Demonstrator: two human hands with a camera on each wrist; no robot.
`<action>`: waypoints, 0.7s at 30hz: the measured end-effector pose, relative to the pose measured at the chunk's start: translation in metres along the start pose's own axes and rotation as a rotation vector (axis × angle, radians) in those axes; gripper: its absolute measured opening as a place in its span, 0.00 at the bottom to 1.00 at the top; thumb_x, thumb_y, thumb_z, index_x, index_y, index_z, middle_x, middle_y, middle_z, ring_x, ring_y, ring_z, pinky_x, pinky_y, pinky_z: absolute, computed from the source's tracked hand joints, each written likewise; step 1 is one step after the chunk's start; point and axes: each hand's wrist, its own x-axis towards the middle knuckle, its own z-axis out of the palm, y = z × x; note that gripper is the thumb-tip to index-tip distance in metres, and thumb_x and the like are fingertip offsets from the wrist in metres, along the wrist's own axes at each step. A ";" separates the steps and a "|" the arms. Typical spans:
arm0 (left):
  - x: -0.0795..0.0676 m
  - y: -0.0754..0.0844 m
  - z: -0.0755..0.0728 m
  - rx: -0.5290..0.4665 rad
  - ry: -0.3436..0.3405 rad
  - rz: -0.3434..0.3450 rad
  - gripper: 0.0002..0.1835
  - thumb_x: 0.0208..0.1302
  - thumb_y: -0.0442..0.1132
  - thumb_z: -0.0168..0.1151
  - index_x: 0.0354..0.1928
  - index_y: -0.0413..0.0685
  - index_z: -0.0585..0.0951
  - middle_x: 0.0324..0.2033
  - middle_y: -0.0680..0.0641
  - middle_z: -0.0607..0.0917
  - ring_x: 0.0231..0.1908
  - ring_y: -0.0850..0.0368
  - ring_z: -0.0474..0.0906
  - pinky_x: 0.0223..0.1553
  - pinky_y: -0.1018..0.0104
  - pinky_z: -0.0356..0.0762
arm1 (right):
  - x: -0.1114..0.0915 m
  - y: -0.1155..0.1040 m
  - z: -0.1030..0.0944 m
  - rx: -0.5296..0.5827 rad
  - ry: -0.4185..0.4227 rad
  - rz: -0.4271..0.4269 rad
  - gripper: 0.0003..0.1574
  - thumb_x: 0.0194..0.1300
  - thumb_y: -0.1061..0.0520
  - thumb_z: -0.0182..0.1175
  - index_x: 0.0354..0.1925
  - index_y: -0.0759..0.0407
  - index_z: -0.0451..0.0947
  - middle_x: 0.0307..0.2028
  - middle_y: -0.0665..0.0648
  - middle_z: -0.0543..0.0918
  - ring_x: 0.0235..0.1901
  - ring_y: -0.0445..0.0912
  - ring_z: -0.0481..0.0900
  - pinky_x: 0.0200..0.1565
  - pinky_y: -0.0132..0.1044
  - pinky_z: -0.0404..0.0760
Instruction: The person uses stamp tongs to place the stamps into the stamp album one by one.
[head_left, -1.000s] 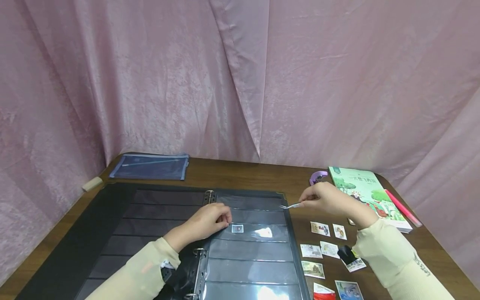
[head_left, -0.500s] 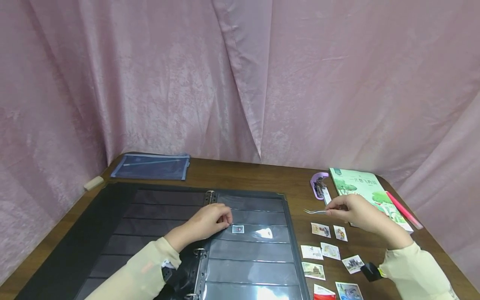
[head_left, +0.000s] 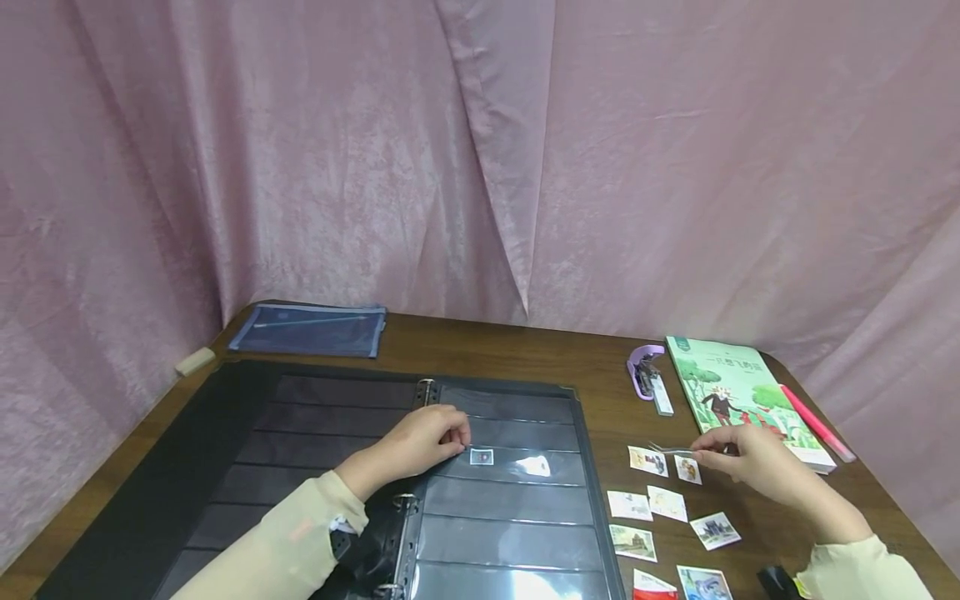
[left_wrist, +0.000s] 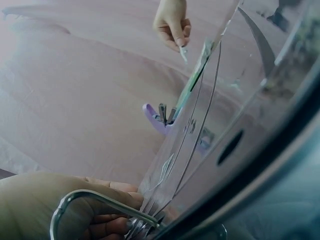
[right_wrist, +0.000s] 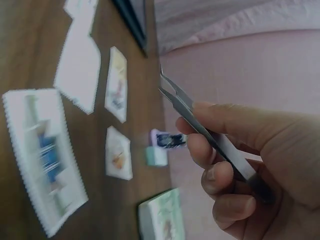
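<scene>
My right hand (head_left: 750, 458) holds a pair of slim bent-tip tweezers (right_wrist: 215, 145) between thumb and fingers. The tips stand apart with nothing between them. In the head view they overlap two small stamps on the table, a wider stamp (head_left: 648, 461) and a narrower stamp (head_left: 687, 469). My left hand (head_left: 416, 442) lies at the inner edge of the right page of a black ring-binder stamp album (head_left: 510, 500). Its curled fingers pinch the clear plastic of the page in the left wrist view. A small stamp (head_left: 482, 457) sits in the third pocket row, beside those fingertips.
Several more stamps lie right of the album, among them a castle-like one (head_left: 715, 530). Behind them are a purple hole-punch-like tool (head_left: 643, 371), a green book (head_left: 723, 383) and a red pen (head_left: 817, 422). A blue mesh pouch (head_left: 309, 329) lies at the back left.
My right hand has moved right and toward me with the tweezers, from beside the album's right edge to over the two upper stamps. My left hand keeps its place on the page.
</scene>
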 end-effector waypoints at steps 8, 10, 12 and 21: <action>0.000 -0.002 0.001 0.002 0.013 0.003 0.07 0.53 0.37 0.62 0.26 0.59 0.75 0.24 0.62 0.73 0.27 0.68 0.69 0.30 0.76 0.68 | -0.011 0.013 0.015 -0.018 0.049 0.099 0.07 0.55 0.48 0.61 0.31 0.48 0.80 0.25 0.43 0.79 0.25 0.28 0.66 0.27 0.28 0.67; 0.000 -0.002 0.002 0.004 0.015 0.006 0.07 0.53 0.37 0.62 0.26 0.59 0.75 0.24 0.62 0.73 0.27 0.68 0.69 0.30 0.76 0.68 | -0.014 0.015 0.017 -0.028 0.049 0.128 0.08 0.55 0.46 0.61 0.31 0.47 0.80 0.26 0.43 0.80 0.26 0.28 0.68 0.29 0.29 0.69; 0.000 -0.003 0.002 0.000 0.015 0.007 0.07 0.53 0.37 0.62 0.26 0.58 0.75 0.24 0.62 0.73 0.27 0.68 0.69 0.30 0.76 0.68 | -0.016 0.016 0.019 -0.042 0.057 0.143 0.08 0.55 0.46 0.61 0.31 0.47 0.80 0.26 0.43 0.80 0.27 0.27 0.68 0.30 0.29 0.69; 0.000 -0.002 0.001 -0.011 0.006 0.001 0.06 0.53 0.37 0.63 0.26 0.58 0.76 0.24 0.62 0.73 0.27 0.68 0.69 0.30 0.76 0.68 | -0.022 0.018 0.024 -0.055 0.066 0.157 0.09 0.55 0.46 0.61 0.31 0.48 0.80 0.26 0.43 0.80 0.28 0.28 0.67 0.31 0.29 0.68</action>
